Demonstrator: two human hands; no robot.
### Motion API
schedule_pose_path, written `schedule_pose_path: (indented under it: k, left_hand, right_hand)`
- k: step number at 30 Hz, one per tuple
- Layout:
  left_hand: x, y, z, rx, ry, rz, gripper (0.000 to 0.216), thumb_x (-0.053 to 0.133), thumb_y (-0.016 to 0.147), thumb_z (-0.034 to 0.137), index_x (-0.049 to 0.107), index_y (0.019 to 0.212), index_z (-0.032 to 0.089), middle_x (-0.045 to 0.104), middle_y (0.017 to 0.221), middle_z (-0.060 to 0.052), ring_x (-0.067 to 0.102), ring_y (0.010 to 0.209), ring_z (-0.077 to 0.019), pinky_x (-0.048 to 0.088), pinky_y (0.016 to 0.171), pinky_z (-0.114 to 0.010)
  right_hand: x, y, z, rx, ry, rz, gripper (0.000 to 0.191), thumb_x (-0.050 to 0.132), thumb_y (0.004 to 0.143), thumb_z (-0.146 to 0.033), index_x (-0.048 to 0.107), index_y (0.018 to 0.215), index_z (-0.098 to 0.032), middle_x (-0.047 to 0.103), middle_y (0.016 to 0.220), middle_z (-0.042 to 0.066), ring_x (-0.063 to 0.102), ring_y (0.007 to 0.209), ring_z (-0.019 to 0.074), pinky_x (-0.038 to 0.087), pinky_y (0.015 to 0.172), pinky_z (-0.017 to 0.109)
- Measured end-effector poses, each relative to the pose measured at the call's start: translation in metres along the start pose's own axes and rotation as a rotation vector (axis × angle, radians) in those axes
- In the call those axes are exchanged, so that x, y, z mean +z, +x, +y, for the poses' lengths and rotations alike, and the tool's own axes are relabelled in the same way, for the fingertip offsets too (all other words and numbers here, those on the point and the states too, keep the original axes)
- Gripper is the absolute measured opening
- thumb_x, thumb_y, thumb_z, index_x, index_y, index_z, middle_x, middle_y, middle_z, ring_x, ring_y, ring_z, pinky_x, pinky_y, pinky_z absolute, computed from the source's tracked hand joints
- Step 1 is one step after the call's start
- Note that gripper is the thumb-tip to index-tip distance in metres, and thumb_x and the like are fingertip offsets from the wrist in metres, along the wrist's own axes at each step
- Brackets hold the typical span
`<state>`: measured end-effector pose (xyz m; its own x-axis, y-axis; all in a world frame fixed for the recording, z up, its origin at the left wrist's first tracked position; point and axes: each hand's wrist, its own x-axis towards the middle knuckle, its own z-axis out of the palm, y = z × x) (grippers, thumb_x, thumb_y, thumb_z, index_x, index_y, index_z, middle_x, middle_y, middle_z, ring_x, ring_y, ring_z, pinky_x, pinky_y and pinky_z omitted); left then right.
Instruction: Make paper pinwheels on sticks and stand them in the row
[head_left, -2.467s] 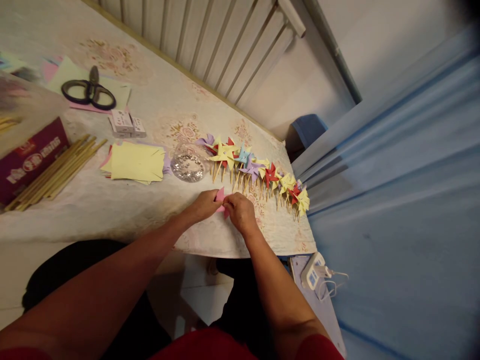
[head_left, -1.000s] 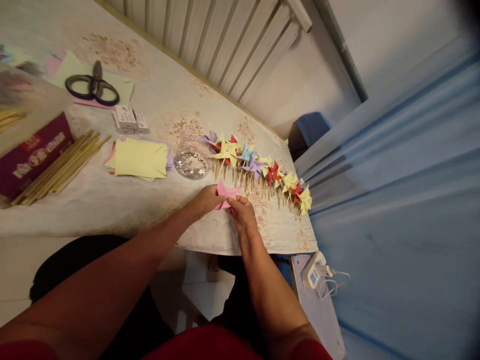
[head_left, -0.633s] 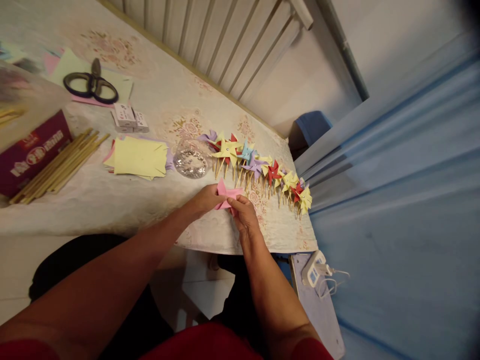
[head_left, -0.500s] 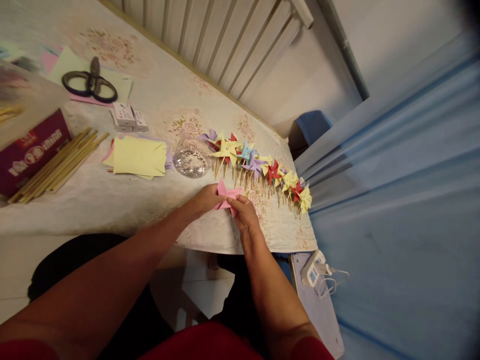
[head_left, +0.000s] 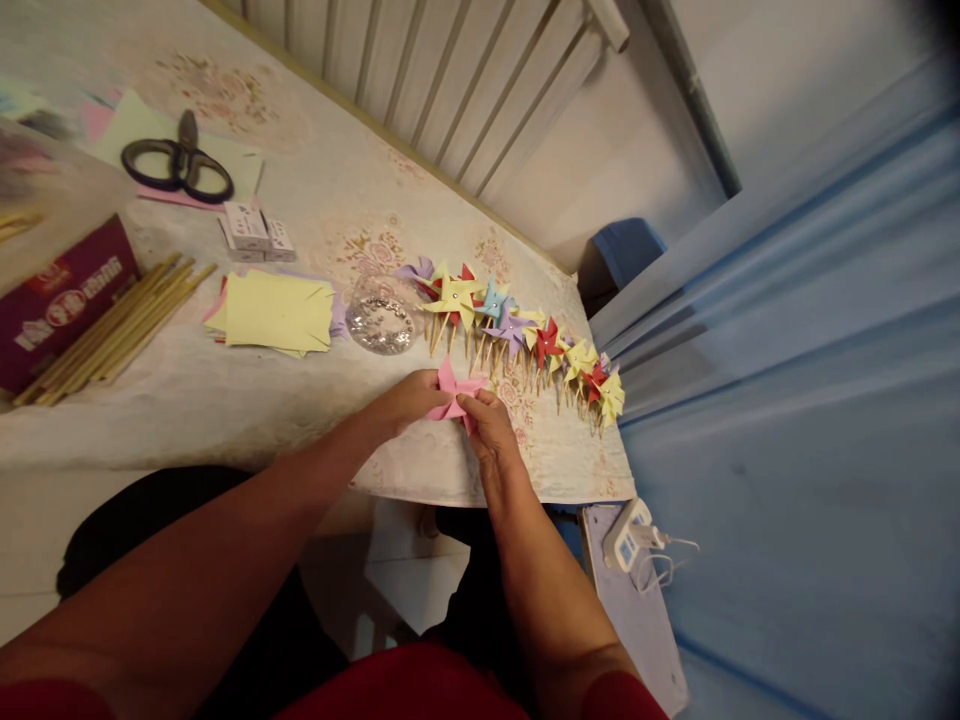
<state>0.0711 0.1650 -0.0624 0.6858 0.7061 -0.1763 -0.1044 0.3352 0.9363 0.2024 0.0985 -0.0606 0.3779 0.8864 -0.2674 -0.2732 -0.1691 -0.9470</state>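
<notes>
Between both hands, over the front part of the table, is a pink paper pinwheel (head_left: 448, 381) with its blades folded in. My left hand (head_left: 415, 397) is closed on its left side. My right hand (head_left: 491, 418) pinches it near the middle from the right, thumb on top. Whether a pin or stick is under the fingers cannot be seen. Just beyond the hands stands a row of finished-looking pinwheels (head_left: 513, 332) in yellow, red, purple and blue on thin sticks. A clear bag of small shiny pins (head_left: 381, 318) lies to the left of that row.
Left of the bag lie a stack of cut yellow paper (head_left: 279, 313), small white boxes (head_left: 251, 230), black-handled scissors (head_left: 180, 165) and a bundle of sticks (head_left: 120, 325) against a purple box (head_left: 66, 295). A power strip (head_left: 628, 537) sits on a low surface beyond the table's right edge.
Both hands stay in nearly the same spot on the pink pinwheel. The fingers have shifted slightly, and its centre shows a little more.
</notes>
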Motion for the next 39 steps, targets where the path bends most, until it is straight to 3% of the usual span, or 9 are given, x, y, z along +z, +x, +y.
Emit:
schedule_pose_path:
  k: [10,15,20,23,25,29,33,39]
  left_hand:
    - [-0.002,-0.002,0.004,-0.026,-0.135,-0.017,0.022,0.065,0.056,0.024,0.063,0.074,0.013,0.063,0.066,0.001,0.054,0.065,-0.0133,0.037,0.065,-0.025]
    - [-0.002,0.0,-0.001,-0.009,-0.116,0.055,0.029,0.075,0.052,0.026,0.062,0.074,0.013,0.06,0.066,0.003,0.05,0.061,-0.011,0.035,0.061,-0.024]
    - [-0.004,0.003,-0.005,0.004,-0.111,0.086,0.028,0.076,0.053,0.027,0.062,0.073,0.013,0.059,0.064,0.004,0.049,0.06,-0.0103,0.034,0.059,-0.023]
    - [-0.006,0.005,-0.006,0.01,-0.152,0.083,0.029,0.075,0.053,0.025,0.063,0.076,0.012,0.062,0.067,0.002,0.052,0.062,-0.0113,0.038,0.063,-0.024]
    - [-0.007,0.005,-0.005,0.0,-0.171,0.089,0.031,0.076,0.051,0.025,0.064,0.077,0.011,0.063,0.067,0.001,0.053,0.063,-0.0116,0.038,0.063,-0.025]
    - [-0.007,0.004,-0.003,-0.01,-0.182,0.075,0.033,0.077,0.051,0.028,0.063,0.077,0.012,0.065,0.07,0.0,0.055,0.065,-0.0129,0.04,0.064,-0.026]
    - [-0.008,0.003,-0.002,0.007,-0.153,0.076,0.034,0.078,0.05,0.032,0.062,0.074,0.014,0.066,0.07,-0.001,0.057,0.068,-0.0148,0.042,0.065,-0.027]
    - [-0.01,0.004,-0.005,-0.01,-0.163,0.108,0.034,0.078,0.053,0.032,0.064,0.077,0.013,0.067,0.071,-0.001,0.057,0.065,-0.0141,0.044,0.062,-0.027]
  right_hand:
    - [-0.002,0.002,0.004,-0.027,-0.091,0.054,0.026,0.079,0.056,-0.032,0.058,0.062,-0.02,0.06,0.059,-0.003,0.051,0.057,0.0107,0.04,0.055,0.023]
    - [0.002,-0.001,0.003,-0.049,-0.149,0.06,0.024,0.077,0.055,-0.034,0.059,0.062,-0.02,0.058,0.058,-0.005,0.046,0.054,0.0093,0.037,0.054,0.022]
    - [0.004,-0.007,0.0,-0.078,-0.082,0.05,0.028,0.077,0.06,-0.039,0.057,0.064,-0.021,0.057,0.06,-0.004,0.048,0.056,0.0104,0.04,0.058,0.024]
    - [-0.008,-0.006,0.002,-0.098,-0.077,0.098,0.029,0.073,0.068,-0.047,0.061,0.072,-0.021,0.06,0.065,-0.003,0.051,0.06,0.0124,0.042,0.06,0.025]
    - [-0.021,-0.003,0.006,-0.142,-0.212,0.189,0.028,0.067,0.073,-0.048,0.063,0.074,-0.021,0.06,0.065,-0.003,0.05,0.06,0.0132,0.041,0.061,0.026]
    - [-0.049,-0.002,0.024,-0.393,-0.745,0.366,0.014,0.059,0.08,-0.032,0.064,0.072,-0.021,0.06,0.068,-0.002,0.051,0.068,0.0152,0.041,0.07,0.027]
    - [-0.056,-0.006,0.045,-0.616,-1.143,0.312,0.018,0.049,0.087,-0.018,0.067,0.083,-0.02,0.065,0.084,0.006,0.055,0.083,0.0197,0.041,0.081,0.032]
    - [-0.049,-0.006,0.05,-0.629,-1.315,0.288,0.019,0.048,0.092,-0.017,0.067,0.09,-0.019,0.064,0.087,0.007,0.055,0.084,0.0203,0.039,0.078,0.031]
